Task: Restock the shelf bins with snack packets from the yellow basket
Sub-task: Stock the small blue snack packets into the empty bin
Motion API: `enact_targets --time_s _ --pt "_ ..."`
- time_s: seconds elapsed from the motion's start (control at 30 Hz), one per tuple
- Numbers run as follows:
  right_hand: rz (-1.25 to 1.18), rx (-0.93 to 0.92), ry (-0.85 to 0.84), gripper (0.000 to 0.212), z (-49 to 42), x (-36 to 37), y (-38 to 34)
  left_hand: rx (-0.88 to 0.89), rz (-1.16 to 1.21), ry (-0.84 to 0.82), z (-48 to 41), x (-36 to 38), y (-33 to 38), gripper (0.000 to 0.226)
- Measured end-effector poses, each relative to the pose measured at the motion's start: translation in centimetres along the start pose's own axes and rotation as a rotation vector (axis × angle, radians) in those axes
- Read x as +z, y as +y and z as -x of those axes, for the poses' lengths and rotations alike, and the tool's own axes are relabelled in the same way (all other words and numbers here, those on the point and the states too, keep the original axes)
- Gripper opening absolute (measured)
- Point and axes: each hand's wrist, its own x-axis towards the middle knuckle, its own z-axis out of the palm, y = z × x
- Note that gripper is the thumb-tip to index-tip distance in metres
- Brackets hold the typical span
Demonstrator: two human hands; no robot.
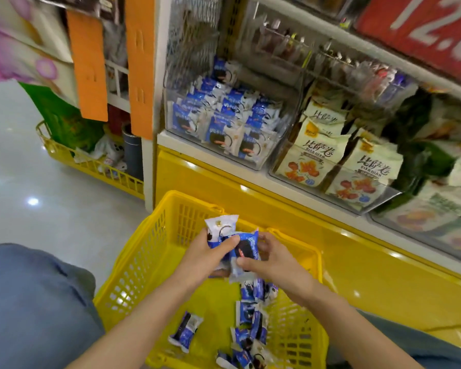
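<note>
A yellow basket [141, 265] stands on the floor in front of me, with several blue-and-white snack packets [250, 326] loose on its bottom. Above it, both hands hold a small stack of the same blue-and-white packets [244, 246]. My left hand [210, 255] grips the stack from the left, thumb on top. My right hand [270, 258] pinches it from the right. On the lowest shelf, a clear bin [261, 162] at the left holds several matching blue-and-white packets [224, 118].
Beside that bin stands a clear bin of cream pizza-roll packets [338, 166], with green packets [437, 155] further right. The yellow shelf base [357, 262] runs behind the basket. A second yellow basket [91, 161] with goods sits at the left on the shiny floor.
</note>
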Motion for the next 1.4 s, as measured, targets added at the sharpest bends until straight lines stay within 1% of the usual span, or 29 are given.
enact_targets --time_s 0.1,0.23,0.3,0.4,0.47,0.53,0.63,0.7,0.77,0.83,0.9,1.0,1.1,1.17,1.33,1.4 --pt "-0.009 -0.047 0.091 0.033 0.0 0.1 -2.1 0.093 0.036 0.002 0.0 -0.8 2.2 0.024" --pt "0.034 -0.183 0.159 0.024 -0.4 0.0 -5.2 0.165 0.02 0.047 -0.9 -2.2 4.9 0.026" --pt "0.074 -0.219 0.174 0.019 -1.0 -0.5 -7.0 0.176 -0.007 0.099 -1.7 -3.2 6.3 0.026" --pt "0.106 -0.272 0.199 0.018 -2.6 -1.9 -10.3 0.167 -0.069 0.154 -3.4 -4.9 8.6 0.017" --pt "0.128 -0.305 0.261 0.027 -4.3 -2.9 -13.0 0.21 -0.109 0.161 -4.6 -6.0 10.0 0.016" --pt "0.172 -0.319 0.352 0.037 -6.7 -3.8 -15.6 0.278 -0.202 0.17 -5.6 -7.0 11.2 0.02" --pt "0.273 -0.339 0.488 0.044 -11.6 -5.0 -18.8 0.355 -0.291 0.203 -6.9 -8.0 12.4 0.025" --pt "0.329 -0.319 0.566 0.047 -15.1 -5.9 -20.4 0.365 -0.303 0.233 -7.7 -8.4 12.9 0.033" --pt "0.411 -0.283 0.622 0.055 -18.4 -7.0 -21.6 0.39 -0.287 0.246 -8.4 -8.9 13.3 0.036" --pt "0.507 -0.257 0.646 0.057 -21.4 -8.1 -22.3 0.424 -0.274 0.242 -9.0 -9.4 13.7 0.035" --pt "0.604 -0.222 0.656 0.054 -23.8 -9.0 -22.6 0.447 -0.25 0.232 -9.6 -9.8 14.2 0.036" --pt "0.64 -0.172 0.69 0.058 -26.8 -9.8 -23.1 0.463 -0.189 0.184 -10.6 -10.2 14.6 0.034" --pt "0.669 -0.215 0.724 0.056 -29.3 -9.9 -23.7 0.472 -0.136 0.148 -11.4 -10.4 14.6 0.027" --pt "0.689 -0.238 0.732 0.054 -30.7 -9.8 -24.0 0.476 -0.104 0.133 -11.8 -10.5 14.4 0.027" --pt "0.811 -0.296 0.711 0.042 -32.5 -9.7 -23.7 0.474 -0.09 0.099 -12.6 -10.6 14.2 0.028" --pt "0.885 -0.3 0.749 0.035 -32.8 -9.9 -23.6 0.472 -0.082 0.1 -12.8 -10.8 14.2 0.028"
